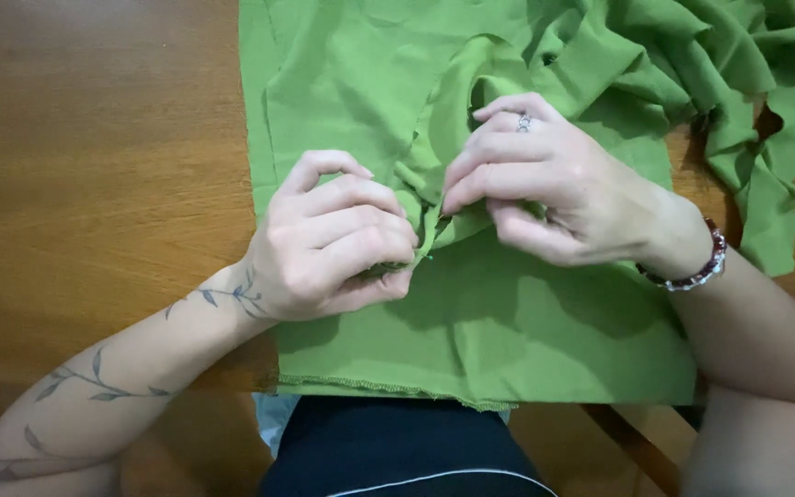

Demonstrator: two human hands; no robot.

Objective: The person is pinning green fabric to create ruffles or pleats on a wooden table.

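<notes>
Both hands pinched on the green fabric [499, 322]: left hand [333, 239] and right hand [545, 184] meet mid-cloth, folding an edge; most still lies loose, bunched upper right.

Your left arm [94, 387] has a leafy vine drawing. Your right hand [545, 179] wears a ring [524, 122] and a beaded bracelet [697, 271].

Wooden tabletop [94, 138], brown and glossy, bearing a green fabric [508, 322] spread flat from the near edge towards the far edge, its bunched folds piled at the far right corner.
</notes>
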